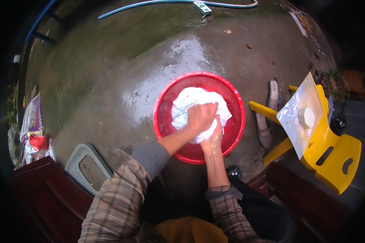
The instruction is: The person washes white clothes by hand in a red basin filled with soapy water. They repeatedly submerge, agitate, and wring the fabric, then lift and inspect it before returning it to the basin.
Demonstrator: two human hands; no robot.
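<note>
A round red plastic basin (167, 148) stands on the wet floor in front of me, with a bunched white cloth (194, 95) in it. My left hand (201, 116) is closed, its fist pressed on the middle of the cloth. My right hand (214, 135) grips the cloth at its near right side, thumb upward, close beside the left fist. Water glistens on my right wrist. Folds of cloth hide some of the fingers on both hands.
Right of the basin is a yellow plastic chair (337, 158) bearing a clear plastic bag (292, 115) and a white block (306, 117). A grey plastic stool (94, 158) is at lower left. A hose (158, 2) and small carton (202, 8) lie on the far floor.
</note>
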